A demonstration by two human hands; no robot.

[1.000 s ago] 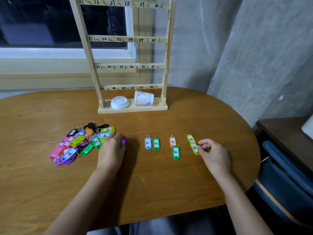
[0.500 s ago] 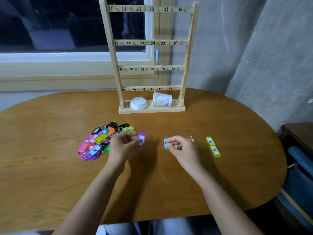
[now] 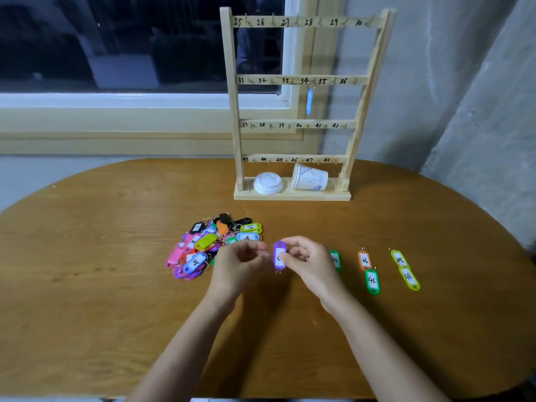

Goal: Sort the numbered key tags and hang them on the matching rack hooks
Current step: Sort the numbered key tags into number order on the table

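A brown oval wooden table stands against a window sill and a grey concrete wall; the window is dark.

Both hands are raised just above the table, close together at its centre. The right hand pinches a purple key tag between thumb and fingers; the tag hangs upright, ring end down, its white label facing the camera and partly covered by the thumb, so the number is not legible. The left hand is just left of the tag, fingers curled loosely inward toward it; whether its fingertips touch the tag cannot be determined.

Immediately left of the left hand, partly behind it, lies a mixed pile of key tags in pink, yellow-green, blue, orange, black and purple.

Right of the right hand, sorted tags lie flat on the table: a green tag half hidden by the hand, then an orange tag with a second green tag touching its near end, then two yellow-green tags end to end.

Beyond the hands, at the far table edge, stands the wooden key rack, four rails numbered 25 to 48. One blue tag hangs beside number 34. On the rack base sit a white cup lid and a paper cup on its side.
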